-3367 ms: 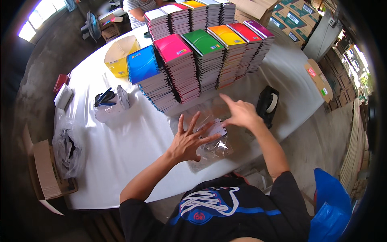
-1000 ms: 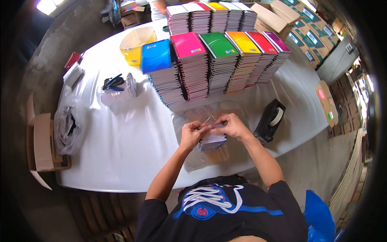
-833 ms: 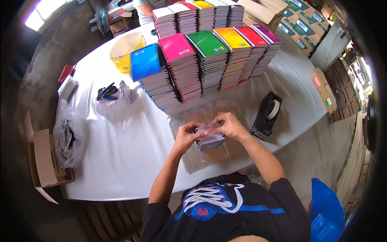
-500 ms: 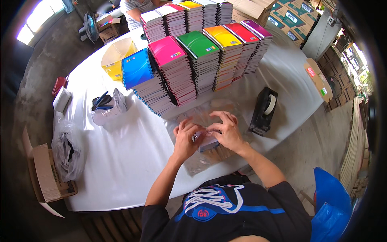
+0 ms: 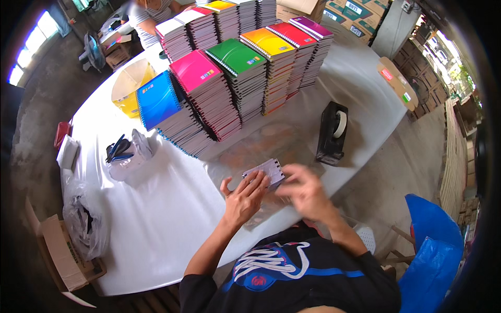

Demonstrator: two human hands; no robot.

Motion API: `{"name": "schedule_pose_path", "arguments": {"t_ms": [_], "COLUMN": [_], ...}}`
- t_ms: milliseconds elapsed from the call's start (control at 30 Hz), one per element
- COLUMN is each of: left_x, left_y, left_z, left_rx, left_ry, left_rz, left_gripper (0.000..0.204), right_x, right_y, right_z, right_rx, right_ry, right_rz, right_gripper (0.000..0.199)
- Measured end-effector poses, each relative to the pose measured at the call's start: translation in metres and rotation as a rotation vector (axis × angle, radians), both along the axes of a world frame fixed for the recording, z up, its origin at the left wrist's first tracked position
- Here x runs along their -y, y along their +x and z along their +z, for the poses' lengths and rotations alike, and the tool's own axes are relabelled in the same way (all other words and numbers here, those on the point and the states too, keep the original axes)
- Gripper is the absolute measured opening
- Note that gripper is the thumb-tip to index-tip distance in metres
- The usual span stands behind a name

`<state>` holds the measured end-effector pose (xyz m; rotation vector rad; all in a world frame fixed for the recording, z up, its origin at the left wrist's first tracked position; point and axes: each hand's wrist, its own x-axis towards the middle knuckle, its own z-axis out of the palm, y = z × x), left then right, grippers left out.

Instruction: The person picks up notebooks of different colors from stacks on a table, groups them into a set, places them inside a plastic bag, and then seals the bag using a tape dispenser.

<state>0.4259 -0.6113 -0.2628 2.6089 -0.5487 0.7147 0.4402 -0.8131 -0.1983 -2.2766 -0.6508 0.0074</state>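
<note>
On a sheet of clear plastic [image 5: 229, 166] near the table's front edge rests a small pale pack [image 5: 272, 168], with dark marks along its edge, like a small notepad stack. My left hand [image 5: 244, 201] lies over its left part, fingers stretched out and thumb apart. To its right, my right hand [image 5: 307, 192] is smeared by motion, so its fingers cannot be read. A black tape dispenser [image 5: 330, 138] with a pale roll stands right of the pack. Beyond the plastic rise tall stacks of spiral notebooks, with blue [image 5: 158, 101], pink [image 5: 195, 72] and green [image 5: 236, 56] covers in front.
The white-covered table [image 5: 156, 224] curves around me. At left are a small holder with scissors [image 5: 122, 151], a plastic bag [image 5: 86, 219] and an open carton [image 5: 61, 253]. A yellow bin [image 5: 130, 86] stands behind the blue stack. Another person [image 5: 151, 21] is at the far side.
Both hands were together at the pack's top. My right hand has come away to the right, and my left fingers now lie flat on the pack. The view has shifted slightly.
</note>
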Motion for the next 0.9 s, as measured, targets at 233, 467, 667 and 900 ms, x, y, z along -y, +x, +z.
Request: {"name": "schedule_pose_path", "arguments": {"t_ms": [233, 467, 667, 900], "left_x": [-0.005, -0.005, -0.008, -0.006], "left_y": [0.004, 0.009, 0.008, 0.006], "left_z": [-0.001, 0.002, -0.004, -0.009], "left_rx": [0.076, 0.098, 0.094, 0.133], "left_ry": [-0.045, -0.055, -0.131, -0.182], "left_rz": [-0.144, -0.174, -0.179, -0.184], "left_gripper": [0.029, 0.028, 0.031, 0.032], "right_x": [0.125, 0.145, 0.106, 0.086], "right_y": [0.078, 0.1, 0.036, 0.01], "right_z": [-0.089, -0.111, -0.098, -0.076], "right_rx": [-0.349, -0.754, -0.607, 0.198], "right_ry": [0.354, 1.034, 1.154, -0.591], "right_rz": [-0.996, -0.785, -0.863, -1.261], "right_gripper": [0.038, 0.035, 0.051, 0.014]}}
